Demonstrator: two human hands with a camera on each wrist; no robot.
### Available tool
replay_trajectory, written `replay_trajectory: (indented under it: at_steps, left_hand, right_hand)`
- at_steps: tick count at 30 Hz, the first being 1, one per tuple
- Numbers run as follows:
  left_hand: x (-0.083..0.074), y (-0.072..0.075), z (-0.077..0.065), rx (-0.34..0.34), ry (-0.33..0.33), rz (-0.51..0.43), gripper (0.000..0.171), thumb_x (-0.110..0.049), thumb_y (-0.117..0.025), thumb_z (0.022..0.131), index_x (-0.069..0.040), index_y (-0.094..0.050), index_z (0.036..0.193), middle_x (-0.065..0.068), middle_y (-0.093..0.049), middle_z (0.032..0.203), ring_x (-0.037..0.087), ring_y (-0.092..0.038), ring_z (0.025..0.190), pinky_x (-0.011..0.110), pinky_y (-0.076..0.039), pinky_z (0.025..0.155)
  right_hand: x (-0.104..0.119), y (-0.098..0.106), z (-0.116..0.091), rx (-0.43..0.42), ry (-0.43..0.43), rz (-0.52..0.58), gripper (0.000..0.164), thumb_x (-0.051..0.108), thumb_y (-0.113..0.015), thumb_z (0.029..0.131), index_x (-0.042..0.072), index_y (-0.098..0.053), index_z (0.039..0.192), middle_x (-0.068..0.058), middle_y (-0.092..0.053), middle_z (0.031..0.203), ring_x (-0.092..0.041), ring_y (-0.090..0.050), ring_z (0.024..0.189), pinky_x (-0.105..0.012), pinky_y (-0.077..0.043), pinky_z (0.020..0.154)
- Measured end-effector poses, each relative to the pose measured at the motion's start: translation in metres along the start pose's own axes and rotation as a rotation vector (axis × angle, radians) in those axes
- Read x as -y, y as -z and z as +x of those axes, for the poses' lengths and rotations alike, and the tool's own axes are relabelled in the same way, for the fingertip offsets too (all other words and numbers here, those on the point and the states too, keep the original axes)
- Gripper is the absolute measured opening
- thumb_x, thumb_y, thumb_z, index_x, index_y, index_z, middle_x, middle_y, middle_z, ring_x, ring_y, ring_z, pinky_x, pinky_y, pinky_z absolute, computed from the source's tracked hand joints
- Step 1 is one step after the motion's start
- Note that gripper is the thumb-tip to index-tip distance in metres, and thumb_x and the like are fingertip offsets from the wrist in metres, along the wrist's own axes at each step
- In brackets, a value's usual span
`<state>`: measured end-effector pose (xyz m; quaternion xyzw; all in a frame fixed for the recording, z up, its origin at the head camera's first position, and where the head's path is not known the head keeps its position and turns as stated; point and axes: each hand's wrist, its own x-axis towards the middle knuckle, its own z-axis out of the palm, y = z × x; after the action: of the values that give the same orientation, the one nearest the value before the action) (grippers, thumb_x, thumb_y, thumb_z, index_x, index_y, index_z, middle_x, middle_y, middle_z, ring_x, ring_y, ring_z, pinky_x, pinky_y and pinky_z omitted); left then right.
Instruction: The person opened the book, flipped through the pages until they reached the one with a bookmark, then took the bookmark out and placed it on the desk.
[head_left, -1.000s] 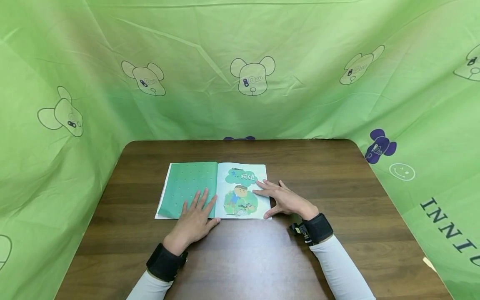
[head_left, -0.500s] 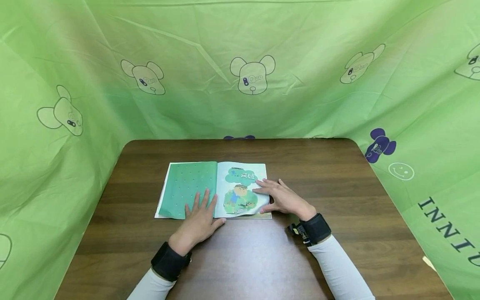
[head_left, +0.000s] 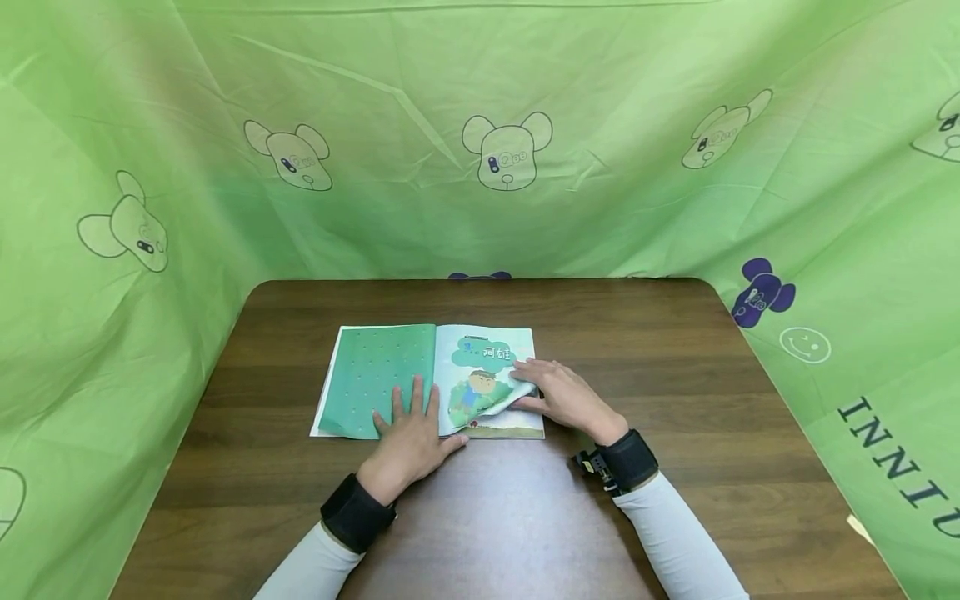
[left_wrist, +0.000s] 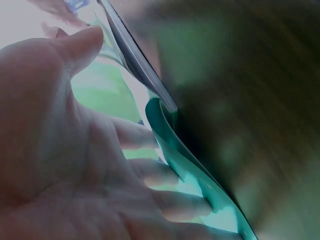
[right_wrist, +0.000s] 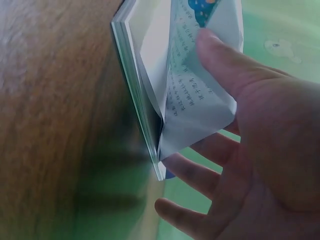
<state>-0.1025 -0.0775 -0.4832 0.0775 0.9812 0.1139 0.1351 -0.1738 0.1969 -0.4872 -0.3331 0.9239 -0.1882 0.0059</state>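
Note:
A picture book [head_left: 390,354] lies open on the table, with a green dotted left page and an illustrated white right page [head_left: 457,367]. My left hand [head_left: 408,446] rests with spread fingers on the book's lower edge near the spine; its thumb points right. My right hand [head_left: 573,400] pinches the lower right corner of the right page, which curls up and shows part of the page beneath. In the right wrist view, the thumb presses the printed underside of the lifted page [right_wrist: 200,110], with fingers behind it. The left wrist view shows the green page [left_wrist: 175,150] bending along its bottom edge.
The brown wooden table [head_left: 637,333] extends around the book on all sides. A green curtain [head_left: 390,225] with printed bear heads hangs behind it and at both sides. Black wrist straps sit on both forearms, over white sleeves [head_left: 682,533].
The right page's lower corner has risen and curled inward, with my right thumb moving under it. My left hand has slid slightly right, toward and past the spine.

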Motion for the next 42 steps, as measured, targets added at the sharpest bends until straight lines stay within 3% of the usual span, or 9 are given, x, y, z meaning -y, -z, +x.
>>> replay_trajectory:
  at_steps: [4, 11, 19, 23, 27, 30, 35, 42]
  left_hand:
    - [-0.006, -0.001, 0.002, -0.003, 0.031, 0.015, 0.103, -0.076, -0.045, 0.084, -0.008, -0.022, 0.158, 0.024, -0.007, 0.163, 0.057, -0.008, 0.142, 0.083, -0.020, 0.095]
    - [-0.010, -0.004, 0.005, -0.055, 0.043, 0.055, 0.090, -0.067, -0.041, 0.092, -0.007, -0.026, 0.157, 0.026, -0.013, 0.162, 0.060, -0.014, 0.139, 0.082, -0.025, 0.092]
    - [-0.009, -0.005, 0.005, -0.093, 0.017, 0.065, 0.076, -0.048, -0.045, 0.098, -0.007, -0.023, 0.158, 0.028, -0.019, 0.160, 0.062, -0.019, 0.137, 0.083, -0.027, 0.089]
    - [-0.008, -0.003, 0.004, -0.112, 0.008, 0.066, 0.078, -0.040, -0.051, 0.098, -0.010, -0.015, 0.160, 0.027, -0.023, 0.159, 0.061, -0.022, 0.136, 0.083, -0.028, 0.087]
    - [-0.006, -0.001, 0.004, -0.110, 0.020, 0.035, 0.082, -0.036, -0.052, 0.098, -0.015, -0.004, 0.161, 0.026, -0.023, 0.159, 0.060, -0.022, 0.137, 0.083, -0.027, 0.088]
    - [-0.006, 0.001, 0.003, -0.106, 0.026, 0.021, 0.082, -0.035, -0.049, 0.099, -0.017, 0.001, 0.161, 0.024, -0.023, 0.160, 0.059, -0.022, 0.138, 0.083, -0.026, 0.090]
    - [-0.003, 0.002, 0.001, -0.147, 0.021, 0.016, 0.085, -0.032, -0.052, 0.098, -0.016, 0.004, 0.160, 0.022, -0.029, 0.158, 0.056, -0.028, 0.137, 0.081, -0.030, 0.090]
    - [0.004, 0.001, 0.000, -0.238, -0.006, -0.056, 0.088, -0.022, -0.056, 0.096, -0.013, 0.004, 0.160, 0.027, -0.028, 0.157, 0.055, -0.035, 0.134, 0.078, -0.036, 0.087]
  right_hand:
    - [0.000, 0.000, 0.001, -0.044, -0.027, -0.008, 0.057, 0.048, -0.062, 0.090, 0.006, -0.066, 0.128, -0.013, -0.064, 0.131, -0.028, -0.057, 0.124, -0.045, -0.044, 0.102]
    - [0.000, 0.001, 0.001, -0.058, -0.110, -0.011, 0.067, 0.054, -0.057, 0.091, 0.007, -0.057, 0.139, -0.015, -0.064, 0.130, -0.029, -0.062, 0.116, -0.046, -0.051, 0.093]
    - [-0.001, 0.007, -0.002, -0.058, -0.210, 0.026, 0.092, 0.055, -0.059, 0.089, 0.006, -0.021, 0.158, -0.025, -0.045, 0.148, -0.038, -0.050, 0.128, -0.052, -0.048, 0.095]
    - [-0.003, 0.009, -0.002, -0.067, -0.226, 0.014, 0.099, 0.048, -0.061, 0.091, 0.005, -0.003, 0.159, -0.027, -0.036, 0.153, -0.041, -0.049, 0.128, -0.053, -0.050, 0.091]
    - [-0.003, 0.009, -0.002, -0.038, -0.254, 0.013, 0.105, 0.056, -0.057, 0.090, 0.007, 0.005, 0.159, -0.024, -0.031, 0.156, -0.039, -0.045, 0.132, -0.052, -0.049, 0.093]
    - [-0.002, 0.008, -0.002, -0.013, -0.240, 0.021, 0.110, 0.062, -0.059, 0.086, 0.005, 0.000, 0.159, -0.023, -0.030, 0.157, -0.036, -0.040, 0.137, -0.051, -0.044, 0.100]
    - [0.000, 0.005, -0.002, 0.053, -0.141, 0.045, 0.109, 0.057, -0.070, 0.079, -0.001, -0.020, 0.156, -0.021, -0.029, 0.159, -0.033, -0.032, 0.143, -0.053, -0.029, 0.112]
    - [0.002, 0.003, -0.004, 0.124, -0.076, 0.010, 0.107, 0.054, -0.076, 0.073, -0.002, -0.031, 0.153, -0.022, -0.033, 0.157, -0.034, -0.031, 0.144, -0.063, -0.024, 0.110]
